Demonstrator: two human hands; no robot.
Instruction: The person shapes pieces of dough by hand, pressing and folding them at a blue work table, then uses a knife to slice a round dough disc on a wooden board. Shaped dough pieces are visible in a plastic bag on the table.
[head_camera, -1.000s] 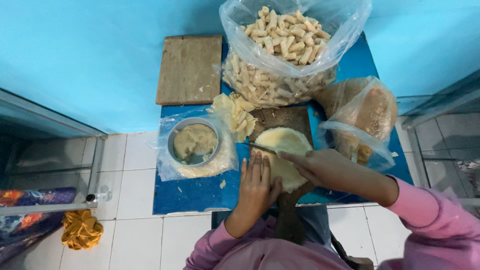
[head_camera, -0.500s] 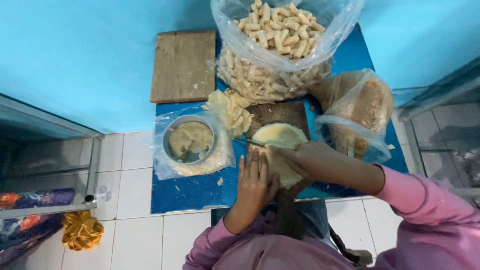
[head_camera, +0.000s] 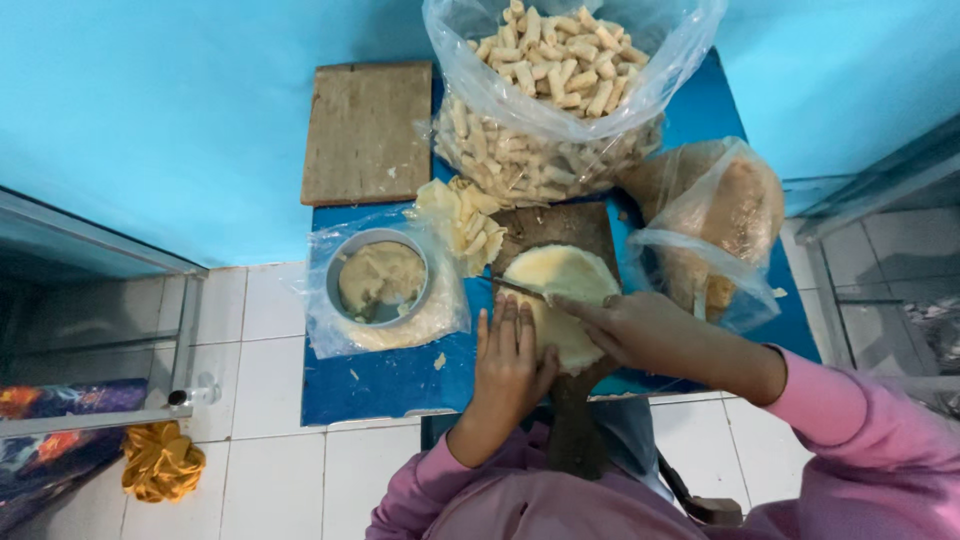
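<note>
Knife (head_camera: 520, 289) gripped in right hand (head_camera: 630, 328) fingers; left hand (head_camera: 510, 355) fingers flat on dough sheet (head_camera: 565, 285), bags crowding board edge

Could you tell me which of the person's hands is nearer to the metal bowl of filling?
Left. The left hand lies flat on the dough sheet, just right of the metal bowl; the right hand is farther right, holding a knife.

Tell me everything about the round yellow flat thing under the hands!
The round wrapper stack is pale yellow, thin and soft-looking, like dough sheets. It lies flat on a dark wooden board over the blue table. The left hand presses flat on its near edge. The right hand rests on its right side and holds a thin knife across it. Cut pale pieces lie beside it.
</note>
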